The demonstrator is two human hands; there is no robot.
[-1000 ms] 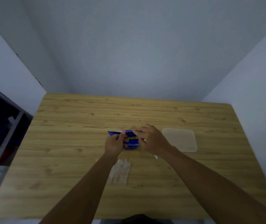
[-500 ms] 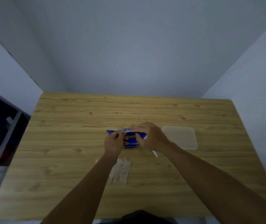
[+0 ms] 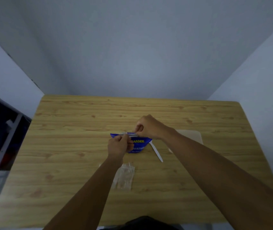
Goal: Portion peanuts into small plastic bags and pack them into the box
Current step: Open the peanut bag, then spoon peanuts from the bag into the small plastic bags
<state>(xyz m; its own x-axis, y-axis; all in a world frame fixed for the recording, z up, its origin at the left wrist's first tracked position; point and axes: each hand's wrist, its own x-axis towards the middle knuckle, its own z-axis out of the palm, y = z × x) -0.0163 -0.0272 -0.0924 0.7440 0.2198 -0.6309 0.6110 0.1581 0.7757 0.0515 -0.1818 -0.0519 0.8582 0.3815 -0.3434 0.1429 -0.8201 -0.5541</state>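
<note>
A blue peanut packet [image 3: 140, 145] stands near the middle of the wooden surface [image 3: 66, 146], with yellow and white lettering facing the camera. The left hand [image 3: 118, 146] has its fingers curled round the packet's upper left part and pinches the top strip. The right hand [image 3: 149, 127] is just beyond it on the far right side, thumb and fingers closed on the same top edge. A thin pale strip runs between the two hands.

A white plastic spoon [image 3: 157, 152] lies flat just right of the packet, its handle angled toward the near right; its far end sits close against the packet.

Nearer the camera, a small stack of clear plastic bags [image 3: 125, 177] lies flat on the surface, partly covered by the left forearm.

To the right of the packet, largely behind the right forearm, sits a pale translucent plastic box [image 3: 193, 136]; it may be only a lid, as the view is too dim to say.
</note>
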